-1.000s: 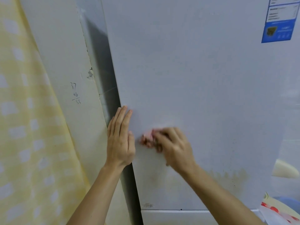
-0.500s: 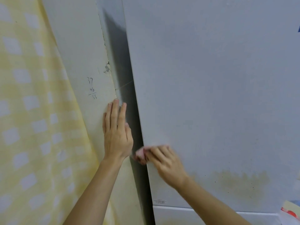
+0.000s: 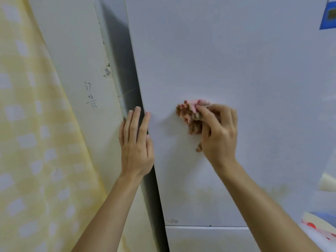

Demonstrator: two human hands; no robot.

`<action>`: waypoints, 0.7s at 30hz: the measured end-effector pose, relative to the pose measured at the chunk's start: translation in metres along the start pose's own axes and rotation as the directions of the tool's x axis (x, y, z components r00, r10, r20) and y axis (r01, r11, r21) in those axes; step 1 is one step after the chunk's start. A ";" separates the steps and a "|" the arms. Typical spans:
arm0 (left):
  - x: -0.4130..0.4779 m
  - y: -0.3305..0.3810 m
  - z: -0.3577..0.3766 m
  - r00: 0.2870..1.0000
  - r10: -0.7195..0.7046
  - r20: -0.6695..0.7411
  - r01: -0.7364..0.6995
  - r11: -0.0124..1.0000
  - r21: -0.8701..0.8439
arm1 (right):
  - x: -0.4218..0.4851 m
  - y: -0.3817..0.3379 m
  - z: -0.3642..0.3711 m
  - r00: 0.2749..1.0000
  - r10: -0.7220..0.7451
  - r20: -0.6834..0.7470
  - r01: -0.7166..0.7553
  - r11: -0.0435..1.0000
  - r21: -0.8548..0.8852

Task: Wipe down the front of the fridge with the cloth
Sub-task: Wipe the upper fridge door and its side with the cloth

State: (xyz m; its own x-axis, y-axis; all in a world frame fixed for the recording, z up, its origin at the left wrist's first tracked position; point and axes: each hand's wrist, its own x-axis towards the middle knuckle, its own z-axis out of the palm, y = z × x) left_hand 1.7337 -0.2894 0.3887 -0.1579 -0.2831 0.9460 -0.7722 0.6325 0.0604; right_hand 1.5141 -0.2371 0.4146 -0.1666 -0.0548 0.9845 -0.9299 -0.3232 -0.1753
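Clerk: Location of the cloth?

Inspector: The cloth is pink with brownish patches and bunched into a wad. It lies against the front of the fridge door, about mid-height in view and to the right of the door's left edge.

Clerk: Held by?

Inspector: The right hand. Fingers and thumb are curled round the wad, which sticks out past the fingertips to the upper left. A scrap also shows below the palm. The wad touches the door.

Clerk: And the left hand?

Inspector: The left hand holds nothing. The fingers are straight and close together, pointing up, and laid at the door's left edge. The forefinger tip lies on the door front and the other fingers over the dark gap beside it (whether the palm presses on the edge I cannot tell). The two hands are apart, with bare door between them.

Clerk: Condition of the surface?

Inspector: A yellowish stain sits low on the door — below the cloth, not touching it. A small printed label sits near the bottom left corner, just above the seam to the lower panel. A blue sticker is at the upper right, cut off by the edge of view.

Clerk: Surroundings?

Inspector: Left of the fridge is a pale wall with pencilled figures and a chipped spot. Further left hangs a yellow checked curtain.
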 end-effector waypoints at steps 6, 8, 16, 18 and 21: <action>-0.006 0.007 0.009 1.000 -0.029 -0.001 0.029 0.999 -0.020 | -0.112 0.024 -0.009 0.890 -0.322 0.322 0.297 0.947 0.124; -0.007 0.011 0.013 0.999 -0.036 -0.007 0.036 0.999 -0.021 | -0.153 0.044 -0.024 0.772 -0.391 0.501 0.353 0.919 0.174; -0.008 0.042 0.026 0.998 0.023 -0.051 -0.023 1.000 -0.004 | -0.071 0.069 -0.056 0.922 -0.226 0.314 0.213 0.974 0.077; -0.007 0.051 0.031 0.998 0.047 -0.045 -0.047 0.999 0.000 | -0.018 0.079 -0.062 0.986 -0.083 0.145 0.088 0.996 -0.026; -0.004 0.063 0.036 0.997 0.053 -0.047 -0.054 0.998 -0.012 | 0.028 0.085 -0.064 0.996 0.078 -0.047 -0.081 0.995 -0.052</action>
State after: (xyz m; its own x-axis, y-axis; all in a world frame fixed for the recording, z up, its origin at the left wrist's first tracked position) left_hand 1.6635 -0.2747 0.3769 -0.1696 -0.2147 0.9618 -0.7554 0.6551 0.0130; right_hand 1.4096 -0.2060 0.4272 -0.2542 -0.0357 0.9665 -0.9291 -0.2685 -0.2543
